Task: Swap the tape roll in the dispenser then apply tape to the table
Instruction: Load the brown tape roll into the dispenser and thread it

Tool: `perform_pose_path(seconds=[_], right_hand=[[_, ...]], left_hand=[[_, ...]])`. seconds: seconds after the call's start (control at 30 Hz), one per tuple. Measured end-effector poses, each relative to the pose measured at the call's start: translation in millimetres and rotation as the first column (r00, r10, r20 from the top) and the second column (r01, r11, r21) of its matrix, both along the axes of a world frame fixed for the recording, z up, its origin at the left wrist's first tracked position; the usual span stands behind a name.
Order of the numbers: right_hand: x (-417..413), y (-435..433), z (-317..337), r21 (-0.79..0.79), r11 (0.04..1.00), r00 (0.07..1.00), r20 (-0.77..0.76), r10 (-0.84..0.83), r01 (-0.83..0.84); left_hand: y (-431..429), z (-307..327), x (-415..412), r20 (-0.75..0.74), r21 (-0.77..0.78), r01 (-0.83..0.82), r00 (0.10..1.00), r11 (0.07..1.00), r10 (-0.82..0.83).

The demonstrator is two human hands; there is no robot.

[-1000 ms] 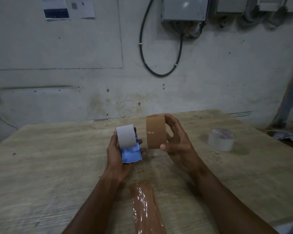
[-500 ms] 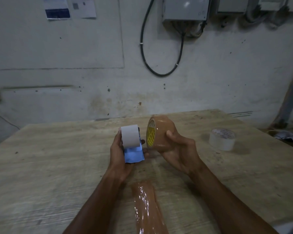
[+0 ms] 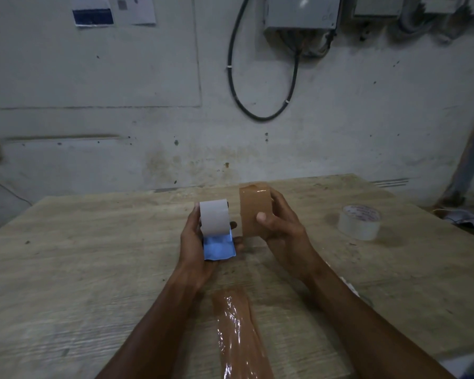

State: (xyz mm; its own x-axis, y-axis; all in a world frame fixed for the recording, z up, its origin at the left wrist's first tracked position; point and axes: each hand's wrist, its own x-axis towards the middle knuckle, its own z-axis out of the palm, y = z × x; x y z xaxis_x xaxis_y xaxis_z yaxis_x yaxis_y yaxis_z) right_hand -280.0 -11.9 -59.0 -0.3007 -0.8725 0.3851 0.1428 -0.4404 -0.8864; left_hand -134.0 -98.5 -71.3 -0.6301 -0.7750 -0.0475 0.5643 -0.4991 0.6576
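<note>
My left hand (image 3: 196, 251) holds the tape dispenser (image 3: 216, 231) above the wooden table (image 3: 80, 269); its white drum faces me with a blue plate below. My right hand (image 3: 281, 228) grips a brown tape roll (image 3: 253, 210) just right of the dispenser, its band face turned toward me, thumb pressed on the band. A small gap separates the roll from the dispenser. A clear tape roll (image 3: 359, 222) lies flat on the table to the right.
A strip of brown tape (image 3: 238, 335) is stuck to the table between my forearms, running toward the near edge. A wall with a hanging black cable (image 3: 257, 110) stands right behind the table's far edge. A white object (image 3: 465, 365) sits at the bottom right corner.
My right hand turned the brown roll: half a second ago its yellow-labelled side showed, now the flat band faces me again. The dispenser stayed in place in my left hand.
</note>
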Motion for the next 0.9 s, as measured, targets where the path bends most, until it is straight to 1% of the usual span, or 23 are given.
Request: perform_pose_path(seconds=[0.07,0.23,0.3,0.57,0.7,0.83,0.9], right_hand=[[-1.0,-1.3,-0.6,0.011,1.0,1.0,0.016,0.01,-0.01],[1.8,-0.8,-2.5,0.046,0.998,0.999,-0.003,0.037,-0.037],[3.4,-2.0,-3.5,0.047,0.998,0.999,-0.009,0.03,-0.03],[5.7,-3.4,-2.7,0.111,0.993,0.996,-0.083,-0.024,0.033],[12.1,-1.1,-1.7,0.118,0.993,0.995,-0.099,0.025,-0.013],[15.0,-4.3,-6.1,0.129,0.99,0.998,0.008,0.062,-0.063],[14.7,-6.0,-7.9,0.131,0.989,0.998,0.031,0.063,-0.067]], left_hand=[[0.8,0.9,-0.3,-0.01,0.007,-0.014,1.0,1.0,0.014],[3.2,0.3,-1.7,0.011,-0.037,-0.027,1.0,0.999,0.027],[1.4,-0.6,-1.8,0.024,-0.06,-0.02,0.999,0.998,0.022],[3.6,1.6,-1.0,0.074,-0.164,-0.08,0.993,0.983,0.094],[4.5,0.3,-0.5,0.11,-0.182,-0.054,0.991,0.982,0.075],[1.8,-2.9,-1.8,0.171,-0.213,-0.06,0.98,0.975,0.098],[-1.1,-5.5,-3.5,0.203,-0.232,-0.073,0.972,0.97,0.121]])
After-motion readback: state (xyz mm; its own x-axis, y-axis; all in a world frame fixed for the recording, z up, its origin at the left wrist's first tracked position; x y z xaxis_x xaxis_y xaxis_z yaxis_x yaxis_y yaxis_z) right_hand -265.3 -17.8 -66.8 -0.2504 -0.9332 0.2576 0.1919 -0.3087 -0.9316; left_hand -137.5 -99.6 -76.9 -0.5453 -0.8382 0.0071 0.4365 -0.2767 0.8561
